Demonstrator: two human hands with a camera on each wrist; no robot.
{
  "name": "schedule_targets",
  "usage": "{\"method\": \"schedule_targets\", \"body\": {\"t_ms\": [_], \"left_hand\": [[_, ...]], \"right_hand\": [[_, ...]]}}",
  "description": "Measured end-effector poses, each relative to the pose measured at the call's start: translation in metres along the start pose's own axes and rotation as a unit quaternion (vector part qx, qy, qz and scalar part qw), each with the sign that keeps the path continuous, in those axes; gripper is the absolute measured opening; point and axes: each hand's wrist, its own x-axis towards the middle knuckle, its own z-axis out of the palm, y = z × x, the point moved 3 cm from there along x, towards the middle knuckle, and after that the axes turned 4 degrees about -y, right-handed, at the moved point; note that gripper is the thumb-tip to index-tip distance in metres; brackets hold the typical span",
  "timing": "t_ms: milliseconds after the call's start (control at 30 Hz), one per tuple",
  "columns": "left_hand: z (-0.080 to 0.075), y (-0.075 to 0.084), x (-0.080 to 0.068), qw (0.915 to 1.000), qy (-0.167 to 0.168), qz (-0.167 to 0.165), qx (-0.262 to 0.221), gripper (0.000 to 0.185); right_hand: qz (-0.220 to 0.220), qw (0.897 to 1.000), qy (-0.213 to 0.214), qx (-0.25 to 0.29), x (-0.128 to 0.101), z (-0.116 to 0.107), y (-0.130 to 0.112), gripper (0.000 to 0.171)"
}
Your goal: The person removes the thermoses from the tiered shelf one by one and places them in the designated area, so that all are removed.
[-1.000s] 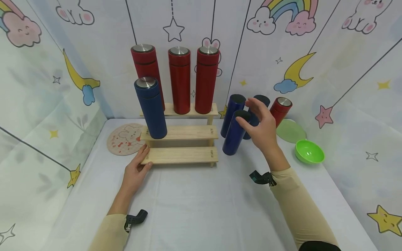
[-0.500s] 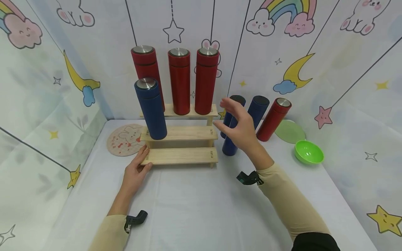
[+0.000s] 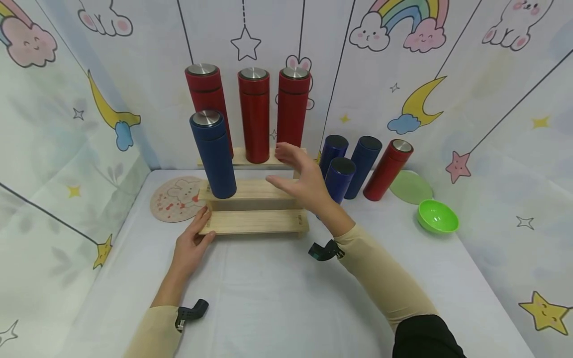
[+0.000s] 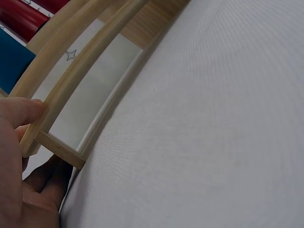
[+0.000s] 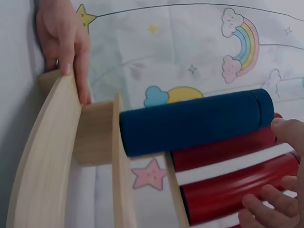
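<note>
A three-step wooden rack [image 3: 257, 222] stands on the white table. My left hand [image 3: 190, 251] grips the left end of its lowest step, the thumb on the front edge in the left wrist view. On the middle step, at the left, stands a blue thermos [image 3: 214, 156] with a steel top. Three red thermoses, among them the middle one [image 3: 254, 117], line the top step. My right hand [image 3: 309, 184] holds nothing and hovers around the right end of the middle step, thumb and fingers apart. In the right wrist view its fingers [image 5: 270, 206] overlap the red thermoses.
Right of the rack stand three blue cylinders with dark tops, the front one [image 3: 340, 176] partly behind my right hand. Beside them are another red thermos [image 3: 387, 171], a green disc [image 3: 414, 187] and a green bowl [image 3: 437, 217]. A round rabbit-print mat [image 3: 172, 201] lies at left.
My right hand has moved left, from over the blue cylinders to the right part of the rack, empty throughout. My left hand has stayed on the lowest step.
</note>
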Motion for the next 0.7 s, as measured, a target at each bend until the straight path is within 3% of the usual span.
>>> {"method": "schedule_targets", "body": {"t_ms": [367, 700], "left_hand": [[0.0, 0.0, 0.0, 1.0, -0.001, -0.003, 0.003, 0.059], [-0.001, 0.001, 0.0, 0.9999, -0.002, 0.008, -0.007, 0.059]], "right_hand": [[0.017, 0.997, -0.039, 0.06, 0.018, 0.043, 0.009, 0.071], [0.03, 0.998, -0.051, 0.025, 0.034, 0.07, 0.014, 0.07]]}}
